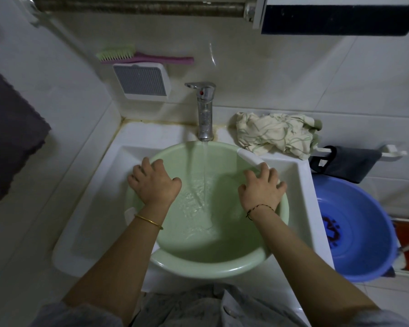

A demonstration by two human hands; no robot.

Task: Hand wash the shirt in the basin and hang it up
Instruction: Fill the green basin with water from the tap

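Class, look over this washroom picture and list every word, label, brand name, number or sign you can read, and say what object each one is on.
No readable text anywhere in the view.
Tap: only a red dot on its lever, a mark, not a word or number.
Blue basin: a dark pattern on its bottom, too blurred to tell whether it holds any letters.
Green basin, brush and crumpled shirt: no lettering shows.

Both hands grip green basin (198, 263) rim; tap (204, 109) running.
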